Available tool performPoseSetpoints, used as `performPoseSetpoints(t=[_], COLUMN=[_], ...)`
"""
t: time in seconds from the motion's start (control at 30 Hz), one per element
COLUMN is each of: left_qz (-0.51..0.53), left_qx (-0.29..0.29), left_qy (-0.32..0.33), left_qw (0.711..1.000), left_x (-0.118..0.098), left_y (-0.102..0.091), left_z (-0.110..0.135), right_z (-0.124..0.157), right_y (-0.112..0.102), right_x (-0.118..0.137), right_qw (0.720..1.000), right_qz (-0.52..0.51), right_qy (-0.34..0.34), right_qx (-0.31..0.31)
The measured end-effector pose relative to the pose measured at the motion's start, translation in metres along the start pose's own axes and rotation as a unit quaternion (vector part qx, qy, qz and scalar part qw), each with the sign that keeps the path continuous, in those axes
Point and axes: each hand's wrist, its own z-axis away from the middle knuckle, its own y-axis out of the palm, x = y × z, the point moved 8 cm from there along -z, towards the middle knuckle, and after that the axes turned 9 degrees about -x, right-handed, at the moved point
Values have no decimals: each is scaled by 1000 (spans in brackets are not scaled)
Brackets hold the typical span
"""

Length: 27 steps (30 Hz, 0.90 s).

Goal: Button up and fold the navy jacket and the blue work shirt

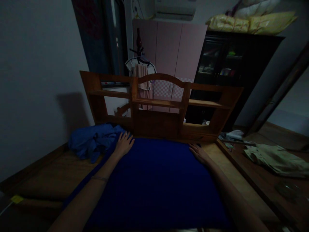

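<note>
1. Two hands are noted on one dark blue cloth (156, 180), which is spread out over a pale wooden surface (218, 154) in front of the body.
2. Left hand (125, 143): laid palm down at the far left corner of the cloth, fingers spread; no pinch is seen.
3. Right hand (198, 153): rested at the far right corner, fingers stretched forward and close together; whether any fabric is pinched beneath cannot be told.
4. Key relation: the cloth's far edge is bracketed by the hands and runs crosswise from one to the other, along the foot of the wooden shelf unit (156, 124). Most of the cloth is spread back from the hands, between the forearms, toward the body. Its long axis cannot be judged, depth being foreshortened.
5. Crumpled blue cloth (94, 141) is heaped just beside the left hand, well apart from the right.
6. Pale green cloth (277, 159) is seen off to the right.
</note>
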Motion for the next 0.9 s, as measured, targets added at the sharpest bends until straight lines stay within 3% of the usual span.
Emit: performPoseSetpoints(t=[0.2, 0.4, 0.7, 0.9], left_qz=[3, 21, 97, 153], left_qx=[-12, -18, -70, -46], left_qy=[32, 33, 16, -43], left_qw=[999, 999, 993, 986], left_x=[18, 17, -9, -15], left_y=[3, 3, -18, 0], left_z=[-14, -10, -16, -12], right_z=[-5, -6, -2, 0], right_y=[9, 12, -3, -19], right_x=[-20, -35, -30, -10], right_qw=[1000, 998, 992, 987], right_qz=[7, 44, 69, 77], right_qy=[-11, 5, 46, 14], right_qx=[-18, -43, -94, -140])
